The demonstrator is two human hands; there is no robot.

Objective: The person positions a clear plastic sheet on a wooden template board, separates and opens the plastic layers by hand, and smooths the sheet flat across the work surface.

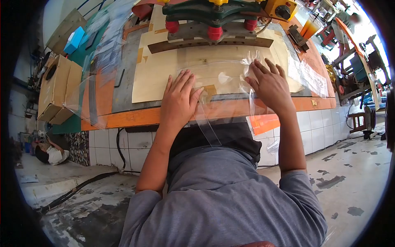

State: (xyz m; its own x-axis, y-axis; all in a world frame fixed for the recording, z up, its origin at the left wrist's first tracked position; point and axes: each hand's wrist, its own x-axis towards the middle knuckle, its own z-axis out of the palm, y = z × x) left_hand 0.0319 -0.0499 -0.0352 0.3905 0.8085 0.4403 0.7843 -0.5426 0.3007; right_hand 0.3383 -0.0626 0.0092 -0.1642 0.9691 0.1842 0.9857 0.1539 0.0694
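A clear plastic sheet (224, 78) lies over a beige board (154, 78) on the table, and its near end hangs over the table edge toward my lap. My left hand (179, 95) rests flat on the sheet's left side, fingers stretched forward and the thumb apart. On the right side, my right hand (270, 84) presses the sheet with its fingers spread; the plastic puckers and shines beside its fingertips. Just beyond both hands is a long, curved metal strip (210, 45) under a green press (212, 16) with red cylindrical feet.
A cardboard box (59, 88) and a blue box (74, 40) stand at left, near loose clear plastic sheets (109, 37). A hex key (119, 78) lies left of the board. A yellow control box (282, 9) is at upper right. Other people are farther off on both sides.
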